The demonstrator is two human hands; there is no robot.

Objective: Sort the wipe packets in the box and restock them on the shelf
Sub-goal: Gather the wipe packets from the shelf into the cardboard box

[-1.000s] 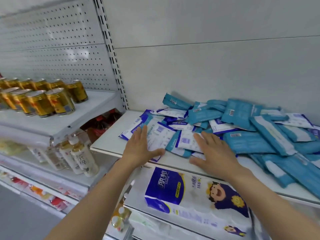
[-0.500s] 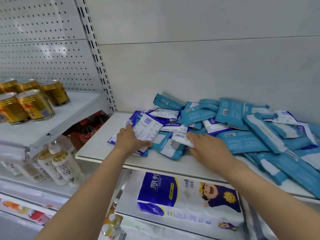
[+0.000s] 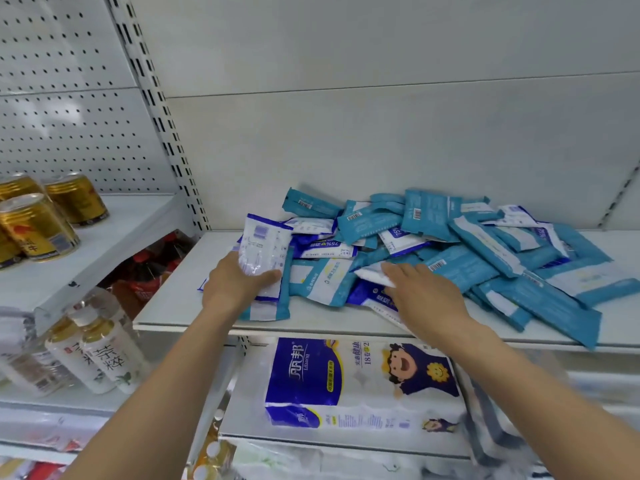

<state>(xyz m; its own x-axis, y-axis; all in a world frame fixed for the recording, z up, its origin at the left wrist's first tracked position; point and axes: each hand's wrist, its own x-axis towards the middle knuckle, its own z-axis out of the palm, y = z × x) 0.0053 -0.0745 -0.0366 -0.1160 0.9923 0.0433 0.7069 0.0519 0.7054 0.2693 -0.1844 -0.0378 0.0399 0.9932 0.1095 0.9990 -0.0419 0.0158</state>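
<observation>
A loose heap of wipe packets (image 3: 460, 244), teal ones and white-and-blue ones, covers the white shelf (image 3: 166, 306). My left hand (image 3: 235, 282) grips a white-and-blue packet (image 3: 263, 247) and tilts it up off the pile's left end. My right hand (image 3: 422, 292) lies palm down on the pile's front, its fingertips on a small white packet (image 3: 372, 275). Whether those fingers pinch that packet is unclear. No box is in view.
Gold drink cans (image 3: 38, 223) stand on the higher shelf to the left. Below them are pale tea bottles (image 3: 104, 355) and dark soda bottles (image 3: 145, 268). A large tissue-roll pack (image 3: 360, 379) fills the shelf under the wipes. A slotted upright (image 3: 162, 133) divides the two bays.
My left hand has closed on a white-and-blue packet and raised it from flat to tilted upright. My right hand slid slightly forward over the pile. The view shifted right.
</observation>
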